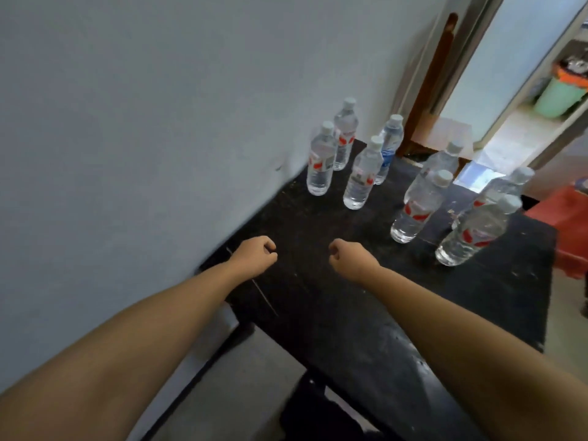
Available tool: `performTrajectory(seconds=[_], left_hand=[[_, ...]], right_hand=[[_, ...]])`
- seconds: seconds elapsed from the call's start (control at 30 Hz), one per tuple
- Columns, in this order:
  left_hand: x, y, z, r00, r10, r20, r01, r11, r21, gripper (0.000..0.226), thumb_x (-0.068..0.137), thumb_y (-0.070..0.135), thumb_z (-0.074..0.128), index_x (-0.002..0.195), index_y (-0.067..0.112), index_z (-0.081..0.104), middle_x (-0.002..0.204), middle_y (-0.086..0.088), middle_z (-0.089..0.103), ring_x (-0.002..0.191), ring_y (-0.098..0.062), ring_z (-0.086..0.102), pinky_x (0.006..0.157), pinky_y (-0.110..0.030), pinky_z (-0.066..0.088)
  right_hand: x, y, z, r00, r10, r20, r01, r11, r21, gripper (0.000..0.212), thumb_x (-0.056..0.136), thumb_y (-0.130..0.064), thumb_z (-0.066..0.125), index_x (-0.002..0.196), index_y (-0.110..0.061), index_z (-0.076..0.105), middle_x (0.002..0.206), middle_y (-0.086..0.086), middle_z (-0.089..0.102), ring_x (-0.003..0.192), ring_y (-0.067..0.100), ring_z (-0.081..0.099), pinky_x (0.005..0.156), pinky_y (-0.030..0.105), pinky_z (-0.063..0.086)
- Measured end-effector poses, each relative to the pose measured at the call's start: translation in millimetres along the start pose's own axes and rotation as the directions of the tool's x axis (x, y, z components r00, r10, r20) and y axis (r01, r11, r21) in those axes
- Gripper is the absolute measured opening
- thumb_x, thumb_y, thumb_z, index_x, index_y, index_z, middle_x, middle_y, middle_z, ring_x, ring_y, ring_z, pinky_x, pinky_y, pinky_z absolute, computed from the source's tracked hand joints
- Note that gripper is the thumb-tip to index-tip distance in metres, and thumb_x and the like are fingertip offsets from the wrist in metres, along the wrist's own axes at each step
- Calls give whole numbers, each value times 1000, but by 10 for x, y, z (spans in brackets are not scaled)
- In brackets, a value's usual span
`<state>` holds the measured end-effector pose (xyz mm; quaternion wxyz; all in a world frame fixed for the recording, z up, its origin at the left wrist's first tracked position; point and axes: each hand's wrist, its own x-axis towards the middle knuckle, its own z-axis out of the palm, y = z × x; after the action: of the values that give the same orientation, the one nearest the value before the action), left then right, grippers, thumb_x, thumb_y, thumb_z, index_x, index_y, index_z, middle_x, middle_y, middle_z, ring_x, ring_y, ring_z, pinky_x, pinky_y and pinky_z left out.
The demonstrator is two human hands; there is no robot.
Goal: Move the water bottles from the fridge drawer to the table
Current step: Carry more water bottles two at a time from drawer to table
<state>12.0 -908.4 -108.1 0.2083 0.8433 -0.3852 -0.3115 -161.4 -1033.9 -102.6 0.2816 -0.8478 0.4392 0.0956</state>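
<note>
1. Black tabletop [318, 281] runs from lower centre to right of centre of the frame, its far-left edge against a pale grey wall [159, 122].
2. Eight clear water bottles stand upright on the tabletop, all capped, in two clusters of four.
3. Cluster near the wall, centre of frame: a red-label bottle [320, 160] closest to the wall; a second red-label bottle [344, 135] just behind it; a blue-label bottle [388, 148] to the right; a fourth bottle [362, 175] in front, between the others.
4. Cluster at right of frame: a front red-label bottle [420, 206]; one just behind it [442, 159]; a nearest-edge bottle [477, 230] by the right rim of the tabletop; one behind that [509, 183], partly hidden.
5. The two clusters are well apart, with bare tabletop between them.
6. Left hand [254, 251], left of centre: fingers curled into a loose fist, holding nothing. It is above the tabletop near its wall-side edge; contact with the surface cannot be told.
7. Right hand [348, 256], centre: fingers likewise curled in, holding nothing, over bare tabletop. It is near the left hand but apart from it.
8. Both forearms enter from the lower corners of the frame. Neither hand touches a bottle.
9. Upper right: a brown wooden door frame [429, 84], a bright doorway, and a green bin [556, 97] with an orange band. A red object [569, 224] sits at the right edge beyond the tabletop; the frame is too blurred to identify it.
</note>
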Motion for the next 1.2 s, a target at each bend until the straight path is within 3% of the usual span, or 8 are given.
performTrajectory(seconds=[0.2, 0.33, 0.6, 0.9, 1.0, 1.07, 1.13, 1.2], left_hand=[[-1100, -1012, -335, 976, -171, -135, 169, 985, -29, 28, 89, 15, 55, 115, 7, 62, 117, -13, 65, 111, -28, 59, 95, -33, 46], [-1801, -1629, -527, 933, -310, -181, 297, 950, -98, 31, 90, 17, 54, 119, 9, 60, 124, -13, 61, 114, -28, 56, 96, -31, 44], [-3090, -2659, -784, 752, -591, -293, 511, 802, -309, 32, 93, 22, 55, 122, 8, 57, 128, -12, 57, 116, -27, 55, 95, -33, 44], [-4193, -3111, -420, 348, -869, -352, 571, 494, -656, 24, 90, 19, 57, 111, 9, 63, 118, -10, 63, 109, -26, 59, 88, -31, 46], [-4493, -3056, -149, 232, -927, -295, 539, 375, -754, 7, 86, 11, 57, 88, 11, 64, 91, -9, 61, 90, -27, 60, 76, -30, 45], [-4677, -2968, 62, 127, -955, -269, 504, 296, -811, 22, 82, 7, 49, 62, 16, 48, 68, -7, 46, 67, -20, 47, 60, -26, 32], [-4875, -2797, 275, -12, -971, -237, 445, 208, -871, 22, 74, 13, 39, 53, 18, 35, 59, -5, 37, 63, -16, 37, 54, -26, 24], [-5024, -2616, 484, -120, -975, -188, 392, 128, -911, 22, 79, 10, 42, 58, 17, 42, 58, 1, 39, 58, -16, 38, 51, -25, 27]], right_hand=[[-399, -961, 705, 960, -229, 162, 263, 936, -233, 28, 96, -23, 43, 119, -10, 53, 116, 12, 60, 100, 32, 60, 76, 34, 47], [-634, -1589, 1187, 897, -346, 276, 427, 839, -336, 25, 97, -20, 44, 117, -10, 55, 116, 11, 60, 102, 31, 59, 82, 37, 49], [-1116, -2893, 1929, 653, -527, 543, 754, 518, -405, 35, 99, -20, 39, 131, -9, 48, 130, 14, 53, 113, 32, 55, 91, 39, 47], [-1707, -3859, 2698, 306, -624, 719, 934, 48, -355, 36, 99, -23, 40, 131, -11, 50, 131, 12, 55, 116, 29, 55, 90, 37, 46], [-1926, -4029, 2959, 155, -590, 793, 956, -113, -272, 34, 99, -22, 40, 129, -9, 51, 130, 12, 55, 114, 29, 55, 86, 33, 44], [-2131, -4091, 3119, 50, -545, 837, 961, -202, -189, 35, 99, -22, 40, 129, -8, 50, 130, 13, 54, 115, 30, 54, 87, 33, 43], [-2398, -4082, 3284, -57, -475, 878, 946, -308, -106, 36, 100, -23, 39, 131, -7, 49, 133, 14, 52, 116, 31, 53, 89, 35, 44], [-2651, -4023, 3410, -129, -417, 900, 924, -380, -43, 37, 100, -22, 39, 131, -5, 50, 134, 15, 52, 117, 32, 53, 91, 36, 44]])
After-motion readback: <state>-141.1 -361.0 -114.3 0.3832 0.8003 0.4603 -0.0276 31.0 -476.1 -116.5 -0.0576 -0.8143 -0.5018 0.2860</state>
